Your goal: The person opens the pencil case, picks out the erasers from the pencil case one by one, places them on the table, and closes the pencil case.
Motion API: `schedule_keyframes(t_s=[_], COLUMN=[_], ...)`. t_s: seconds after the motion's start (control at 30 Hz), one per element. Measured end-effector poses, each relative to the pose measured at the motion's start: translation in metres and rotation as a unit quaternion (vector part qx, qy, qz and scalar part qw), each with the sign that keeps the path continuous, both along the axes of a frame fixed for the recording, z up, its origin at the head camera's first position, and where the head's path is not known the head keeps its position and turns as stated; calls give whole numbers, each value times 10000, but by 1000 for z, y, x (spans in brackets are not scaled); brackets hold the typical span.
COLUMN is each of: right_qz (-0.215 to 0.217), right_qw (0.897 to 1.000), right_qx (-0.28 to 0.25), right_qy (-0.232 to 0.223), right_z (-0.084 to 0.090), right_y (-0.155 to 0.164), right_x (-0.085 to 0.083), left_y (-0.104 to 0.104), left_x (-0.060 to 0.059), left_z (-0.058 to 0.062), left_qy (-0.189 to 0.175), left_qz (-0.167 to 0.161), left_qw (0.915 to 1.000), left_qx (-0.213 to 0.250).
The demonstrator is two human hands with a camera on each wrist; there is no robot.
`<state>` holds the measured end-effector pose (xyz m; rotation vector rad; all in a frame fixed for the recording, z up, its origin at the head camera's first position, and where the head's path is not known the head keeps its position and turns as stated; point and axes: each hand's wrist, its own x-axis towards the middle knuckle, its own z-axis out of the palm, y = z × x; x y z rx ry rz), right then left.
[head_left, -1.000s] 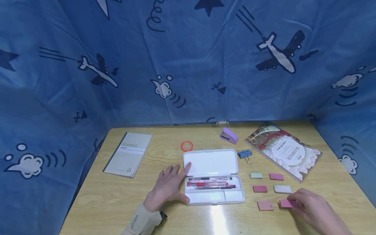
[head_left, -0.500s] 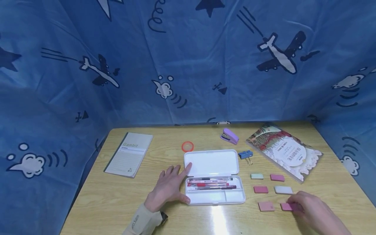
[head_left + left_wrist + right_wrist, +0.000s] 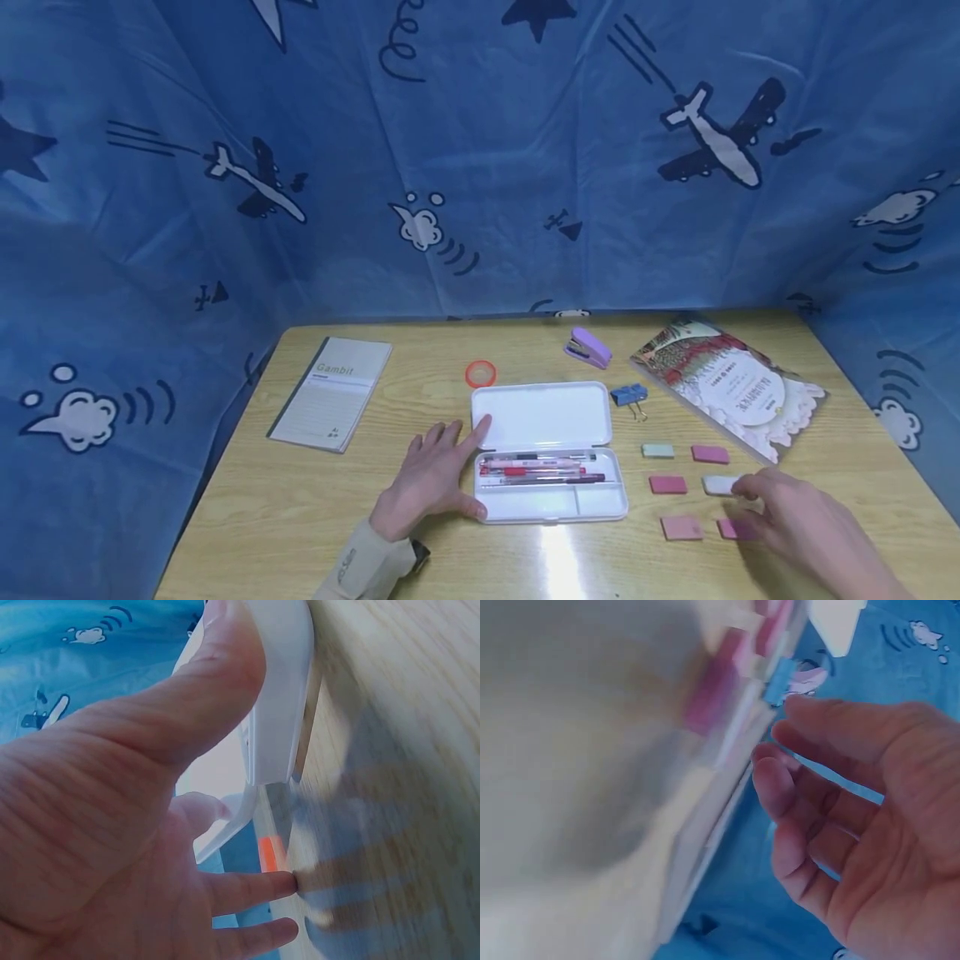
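Observation:
An opened white pencil case (image 3: 542,416) lies mid-table, with several pens (image 3: 540,468) in its back compartment. My left hand (image 3: 431,479) rests at its left side, fingers spread, index finger on the lid and thumb (image 3: 225,675) on the lower tray's corner. My right hand (image 3: 798,517) hovers over the erasers at the right, fingers loosely bent, holding nothing. Below it lies a magenta eraser (image 3: 733,529), partly covered by the hand; a white eraser (image 3: 717,485) is just beyond the fingertips. Beside these lie a light pink eraser (image 3: 681,528), two darker pink erasers and a pale green eraser (image 3: 657,451).
Behind the case are an orange-red tape ring (image 3: 481,374), a purple stapler (image 3: 588,347) and a blue binder clip (image 3: 628,395). A notebook (image 3: 330,396) lies at the left, an illustrated book (image 3: 731,387) at the back right. A blue curtain (image 3: 480,167) surrounds the table.
My right hand has let go of the magenta eraser, which lies flat in the front row, and has lifted slightly away from it. The left hand keeps its place on the case.

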<state>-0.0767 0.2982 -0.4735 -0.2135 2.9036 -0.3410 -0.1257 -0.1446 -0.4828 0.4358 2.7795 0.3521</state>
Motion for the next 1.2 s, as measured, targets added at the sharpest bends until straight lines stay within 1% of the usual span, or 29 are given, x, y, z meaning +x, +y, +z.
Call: schedule_keyframes(t_s=[0.1,0.17,0.23,0.3,0.33,0.4,0.47,0.53,0.57,0.67,0.77,0.83,0.93,1.03,1.1,1.13,1.2], right_qz=[260,509,782,1054,1202,1418,1601,1648,1629,1555,1578,1586,1553,1488,1454,1430,1430], right_qw=[9983,9938,9846,9734,9676,9591,9551,9571,9596,9658,9636,9601,9552,9524,9496,9474,9391], right_qx=[-71,-202,-356,-530,-591,-686,-748,-729,-698,-634,-625,-700,-813,-899,-965,-1007,-1142], right_qy=[519,972,1520,1964,2143,2351,2377,2270,2185,1973,2067,2194,2383,2503,2605,2681,2910], right_z=[12,18,21,22,23,23,22,20,19,17,14,12,12,12,13,13,14], right_y=[-12,-25,-41,-59,-68,-85,-100,-112,-116,-124,-126,-126,-126,-126,-125,-124,-123], right_x=[-9,-16,-25,-36,-42,-55,-67,-76,-80,-88,-93,-94,-93,-88,-83,-80,-75], left_y=[0,0,-1,-1,-2,-2,-2,-2,-2,-2,0,3,7,12,15,16,19], left_x=[0,1,1,1,1,0,0,-1,-1,-1,2,4,8,13,16,17,19], left_z=[0,0,0,-1,-1,-2,-2,-2,-2,-2,-1,1,5,8,9,9,10], left_qy=[5,7,22,26,28,25,32,32,29,39,76,164,391,621,710,734,763], left_qz=[2,7,15,26,30,43,23,-2,-18,-67,-94,-119,-209,-293,-336,-343,-364], left_qw=[10000,10000,10000,10000,10000,10000,10000,10000,10000,10000,9999,9998,9988,9968,9952,9945,9928], left_qx=[25,15,4,9,7,32,35,3,-9,-57,-65,-62,-182,-403,-591,-670,-846])
